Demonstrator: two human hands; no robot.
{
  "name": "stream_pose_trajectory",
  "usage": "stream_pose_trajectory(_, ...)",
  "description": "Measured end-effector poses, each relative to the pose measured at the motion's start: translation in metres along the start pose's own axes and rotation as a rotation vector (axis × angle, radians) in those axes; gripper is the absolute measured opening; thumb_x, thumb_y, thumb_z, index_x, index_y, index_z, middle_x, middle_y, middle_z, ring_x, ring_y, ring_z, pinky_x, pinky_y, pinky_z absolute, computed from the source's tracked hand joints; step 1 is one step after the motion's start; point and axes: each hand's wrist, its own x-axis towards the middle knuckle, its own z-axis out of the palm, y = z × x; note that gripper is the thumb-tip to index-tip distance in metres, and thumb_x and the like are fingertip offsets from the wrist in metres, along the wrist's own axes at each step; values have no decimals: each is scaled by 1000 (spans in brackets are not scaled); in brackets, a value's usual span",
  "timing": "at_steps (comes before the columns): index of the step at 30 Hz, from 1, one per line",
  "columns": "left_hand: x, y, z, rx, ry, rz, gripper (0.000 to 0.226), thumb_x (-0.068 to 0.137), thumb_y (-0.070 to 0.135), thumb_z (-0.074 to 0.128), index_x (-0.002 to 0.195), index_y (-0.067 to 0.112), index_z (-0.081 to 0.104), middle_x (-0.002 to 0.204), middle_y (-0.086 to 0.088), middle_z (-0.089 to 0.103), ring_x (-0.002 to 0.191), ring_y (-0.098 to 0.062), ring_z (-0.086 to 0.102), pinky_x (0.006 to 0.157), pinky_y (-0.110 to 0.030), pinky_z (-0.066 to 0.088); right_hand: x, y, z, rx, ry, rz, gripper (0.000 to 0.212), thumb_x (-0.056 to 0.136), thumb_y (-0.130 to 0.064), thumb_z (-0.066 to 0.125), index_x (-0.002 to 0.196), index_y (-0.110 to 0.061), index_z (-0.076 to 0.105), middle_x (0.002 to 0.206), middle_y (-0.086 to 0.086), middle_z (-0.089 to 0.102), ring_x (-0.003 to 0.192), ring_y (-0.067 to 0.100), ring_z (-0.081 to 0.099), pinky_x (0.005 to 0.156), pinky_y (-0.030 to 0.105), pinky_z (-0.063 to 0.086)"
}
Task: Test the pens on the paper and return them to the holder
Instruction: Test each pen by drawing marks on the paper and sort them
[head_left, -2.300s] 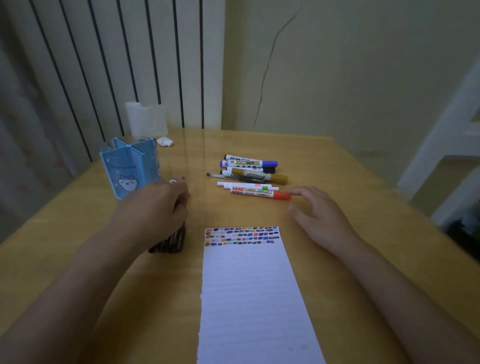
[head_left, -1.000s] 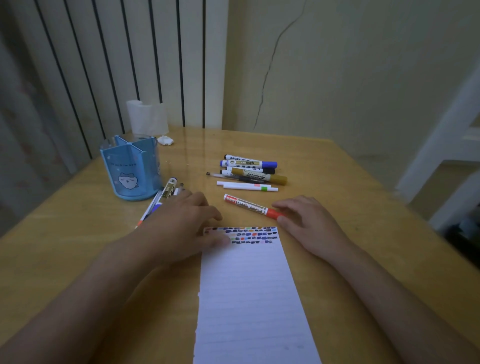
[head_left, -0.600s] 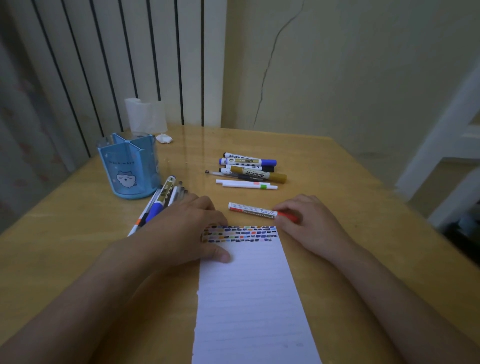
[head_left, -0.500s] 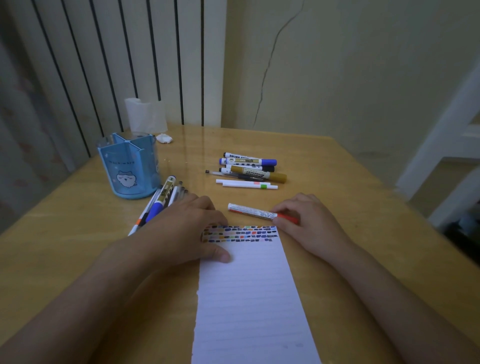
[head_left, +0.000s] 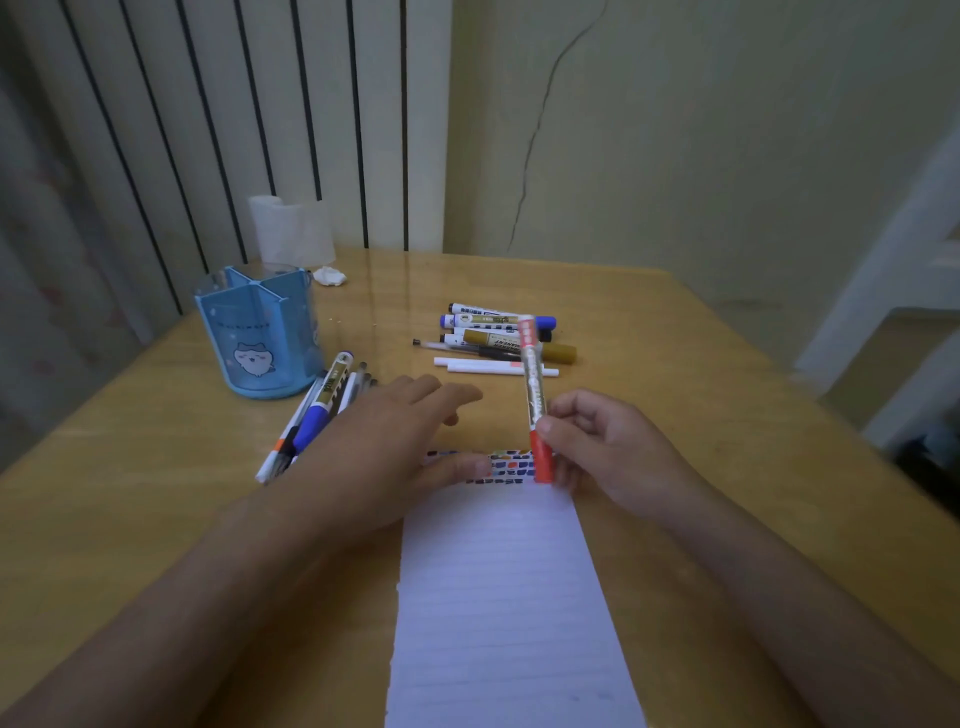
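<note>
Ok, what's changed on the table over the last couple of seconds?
The right hand slid the red-capped white marker from the far pile toward the paper, then picked it up; its fingers now hold it nearly upright, cap down. The left hand let go of a bundle of pens, now lying beside the blue plastic holder, and moved onto the lined white paper. Holder and remaining pile unchanged.

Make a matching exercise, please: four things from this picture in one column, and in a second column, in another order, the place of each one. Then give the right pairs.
Things
1. red marker
2. blue pen holder
3. paper roll
4. gold marker

Places
A. at the table's far edge, near the wall
B. in the heap of pens beyond the paper
C. upright in the right hand
D. standing to the left of the left hand

Pairs: 1-C, 2-D, 3-A, 4-B
</note>
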Motion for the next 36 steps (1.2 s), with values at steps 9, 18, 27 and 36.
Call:
stream_pose_trajectory(9,-4,22,7,-10,26,99,50,88,65,42,131,39,40,109,12,62,100,-14,54,80,-33,48,-8,-8,12,119,-134,-20,19,78,-22,73,91,-14,62,74,0,72,67,15,69,59,27,52)
stream_pose_trajectory(18,-9,29,12,-178,83,215,24,94,25,42,115,21,53,101,4,52,87,-15,52,73,-36,43,-12,-16,12,147,-101,0,33,87,-40,57,75,-11,65,71,9,69,60,20,65,57,27,49)
stream_pose_trajectory(27,-6,27,18,-106,57,146,49,88,69,15,96,28,42,86,8,60,76,-14,57,64,-38,48,-12,-15,15,136,-176,-28,34,82,-52,56,66,-24,67,67,4,67,62,19,64,62,29,51)
stream_pose_trajectory(36,-4,24,13,-212,75,185,36,94,66,31,98,35,50,65,14,53,64,-9,53,55,-33,43,-12,-16,13,229,-213,-12,30,88,-36,57,67,-16,66,67,9,63,62,21,63,64,31,54)
